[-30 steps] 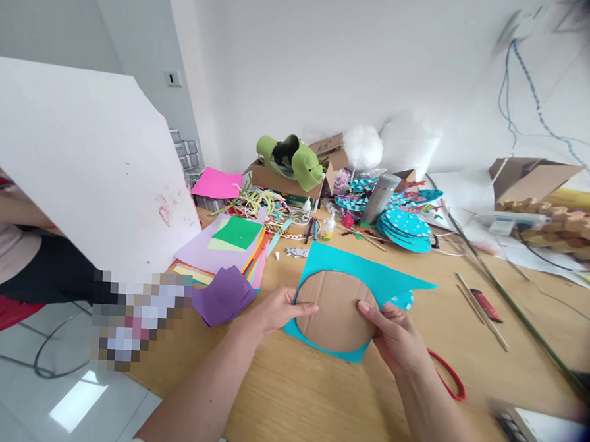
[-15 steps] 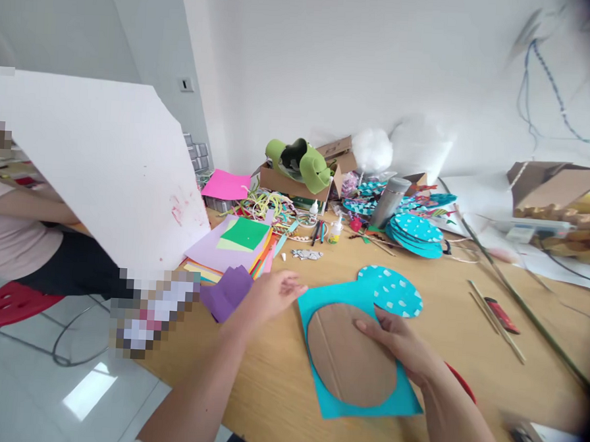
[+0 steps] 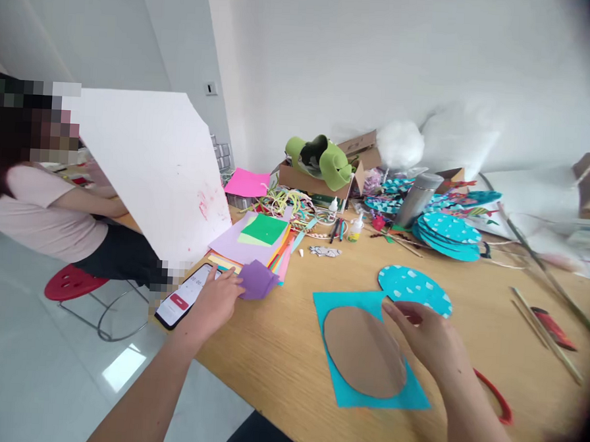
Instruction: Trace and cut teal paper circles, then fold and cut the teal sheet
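My left hand [image 3: 219, 303] reaches to the left with its fingers stretched out over the upper end of a phone [image 3: 176, 306] and beside a crumpled purple paper [image 3: 258, 280]. It holds nothing that I can see. The thumb and fingers of my right hand [image 3: 425, 333] pinch the upper right corner of a blue sheet of paper [image 3: 337, 304]. On that sheet lies an oval piece of brown cardboard [image 3: 362, 350]. Just behind is a blue oval with pale patches [image 3: 413, 290]. Red scissors handles [image 3: 498, 396] show partly beside my right forearm.
Coloured papers [image 3: 239, 239] are stacked behind my left hand. Farther back stand glue bottles [image 3: 354, 229], a metal flask [image 3: 417, 200] and a pile of blue ovals [image 3: 447, 235]. Sticks [image 3: 549, 333] and a red cutter [image 3: 554, 329] lie right. A person sits left behind a white board [image 3: 159, 168].
My left hand has moved left, from beside the blue sheet to the phone. My right thumb has gone from the cardboard to the sheet's corner. The view has turned left.
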Motion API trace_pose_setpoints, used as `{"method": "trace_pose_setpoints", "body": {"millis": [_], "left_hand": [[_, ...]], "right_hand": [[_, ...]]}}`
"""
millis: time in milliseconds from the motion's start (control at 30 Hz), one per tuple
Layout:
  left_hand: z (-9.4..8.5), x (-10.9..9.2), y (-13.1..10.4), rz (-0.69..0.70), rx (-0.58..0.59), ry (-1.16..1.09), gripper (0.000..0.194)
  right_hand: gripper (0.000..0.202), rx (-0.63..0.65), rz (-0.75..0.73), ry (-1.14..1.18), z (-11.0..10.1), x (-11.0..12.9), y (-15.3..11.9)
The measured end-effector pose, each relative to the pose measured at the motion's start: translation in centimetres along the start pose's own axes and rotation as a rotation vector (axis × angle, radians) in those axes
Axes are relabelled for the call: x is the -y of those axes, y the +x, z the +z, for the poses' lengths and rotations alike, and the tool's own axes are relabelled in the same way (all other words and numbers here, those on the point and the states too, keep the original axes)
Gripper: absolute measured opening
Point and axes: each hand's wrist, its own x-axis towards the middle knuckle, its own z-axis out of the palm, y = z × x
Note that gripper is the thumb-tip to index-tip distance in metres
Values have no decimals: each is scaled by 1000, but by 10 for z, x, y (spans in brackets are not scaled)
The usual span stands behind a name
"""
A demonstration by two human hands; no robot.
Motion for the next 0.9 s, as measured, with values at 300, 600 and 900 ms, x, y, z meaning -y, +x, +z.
{"method": "trace_pose_setpoints", "body": {"millis": [300,600,900], "left_hand": [[-10,-67,18,391,-659,-163,35],[41,-124,24,548,-553,-368,28],[27,-106,17,80,-27,-1116,33]], "right_hand": [[54,455,-69,829,11,44,-35],[41,486,68,1038,16,51,-37],[43,332,164,1066,21,39,-28]]}}
